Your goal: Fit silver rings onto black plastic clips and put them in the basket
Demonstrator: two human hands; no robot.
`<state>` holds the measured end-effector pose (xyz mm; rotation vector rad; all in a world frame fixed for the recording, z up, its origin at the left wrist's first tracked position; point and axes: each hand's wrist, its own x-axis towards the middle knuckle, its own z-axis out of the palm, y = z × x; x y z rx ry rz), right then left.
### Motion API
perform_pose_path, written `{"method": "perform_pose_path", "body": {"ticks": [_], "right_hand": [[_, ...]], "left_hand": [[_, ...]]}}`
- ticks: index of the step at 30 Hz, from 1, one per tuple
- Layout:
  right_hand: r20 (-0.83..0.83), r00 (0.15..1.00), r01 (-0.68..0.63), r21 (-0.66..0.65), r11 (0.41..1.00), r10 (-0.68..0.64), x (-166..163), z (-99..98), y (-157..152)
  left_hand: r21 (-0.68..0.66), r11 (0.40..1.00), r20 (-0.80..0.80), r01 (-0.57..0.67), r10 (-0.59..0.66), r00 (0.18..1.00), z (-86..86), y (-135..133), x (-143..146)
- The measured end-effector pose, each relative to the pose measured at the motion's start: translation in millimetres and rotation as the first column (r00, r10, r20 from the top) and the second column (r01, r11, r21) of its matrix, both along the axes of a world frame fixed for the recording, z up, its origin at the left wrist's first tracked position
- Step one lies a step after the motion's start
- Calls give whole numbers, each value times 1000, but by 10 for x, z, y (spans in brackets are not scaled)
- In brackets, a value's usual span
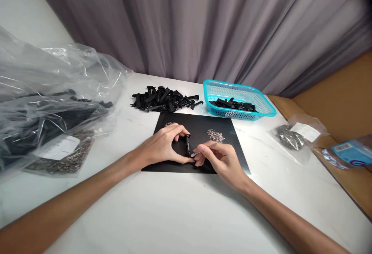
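The left hand [169, 141] pinches a black plastic part [187, 145] by its ends over the dark mat [200, 121]; the right hand [221, 159] grips a thin tool [195, 153] at its near end.

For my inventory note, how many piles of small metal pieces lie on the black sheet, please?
2. The right pile lies beyond the right hand; the left pile, near the far left corner of the black sheet, is partly hidden by the left hand. More may be hidden.

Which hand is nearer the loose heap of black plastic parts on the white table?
Left. The left hand is just in front of the heap; the right hand is farther away, to the right.
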<state>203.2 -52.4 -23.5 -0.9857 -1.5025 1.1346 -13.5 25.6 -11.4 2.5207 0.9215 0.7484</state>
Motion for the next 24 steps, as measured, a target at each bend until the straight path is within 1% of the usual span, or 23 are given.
{"method": "perform_pose_path", "body": {"ticks": [6, 10, 12, 14, 16, 18, 20, 22, 24], "right_hand": [[-7, 994, 107, 20, 994, -107, 12, 1, -1], [17, 994, 110, 34, 993, -111, 30, 11, -6], [77, 991, 101, 61, 993, -106, 44, 19, -3], [191, 973, 100, 165, 981, -132, 61, 25, 7], [328, 923, 93, 322, 942, -203, 78, 26, 21], [416, 875, 54, 426, 903, -248, 88, 24, 29], [447, 870, -4, 429, 903, -208, 86, 23, 25], [444, 887, -67, 392, 917, -125, 69, 26, 10], [439, 896, -105, 359, 927, -69, 44, 30, -7]], "left_hand": [[-23, 1000, -4, 16, -16, 1000, 1, -4, -1], [-26, 999, 21, 20, -19, 1000, 2, -16, -2], [-4, 1000, 27, 21, -21, 999, 12, -23, 1], [50, 998, 27, 22, -24, 999, 31, -31, 9], [128, 992, 32, 16, -20, 999, 53, -42, 21], [198, 980, 43, 10, -19, 999, 74, -54, 31], [239, 971, 54, 10, -24, 998, 90, -64, 36], [257, 966, 61, 14, -31, 998, 101, -71, 34], [263, 965, 65, 12, -30, 997, 106, -74, 28]]}}
